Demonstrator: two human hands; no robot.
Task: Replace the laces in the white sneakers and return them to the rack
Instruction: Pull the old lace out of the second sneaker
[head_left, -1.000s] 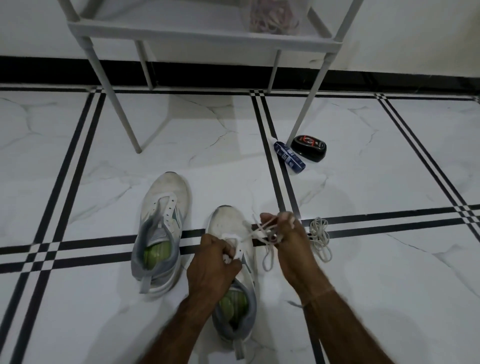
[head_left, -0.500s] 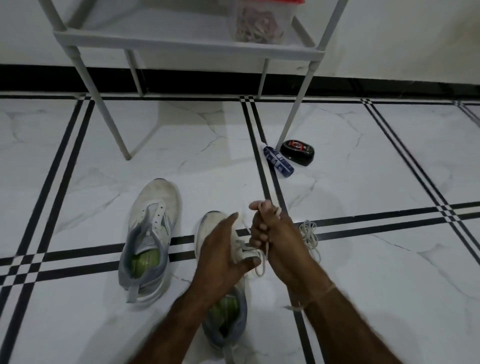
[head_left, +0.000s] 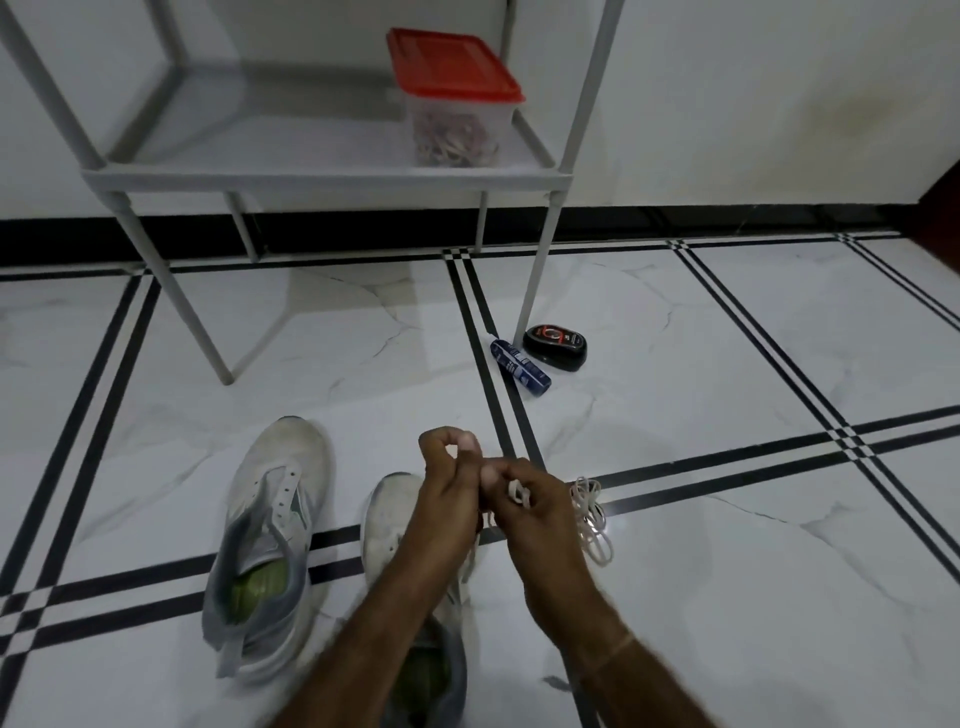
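my left hand (head_left: 447, 499) is leaving the near sneaker (head_left: 387, 519) for my right hand (head_left: 537, 522), whose fingers are grasping the lace (head_left: 517, 491) above it; left fingers are curling, on what i cannot tell. lacing is still waiting.

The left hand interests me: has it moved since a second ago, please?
Yes. The left hand has moved forward along the sneaker under it, from eyelets to toe, next to the right hand.
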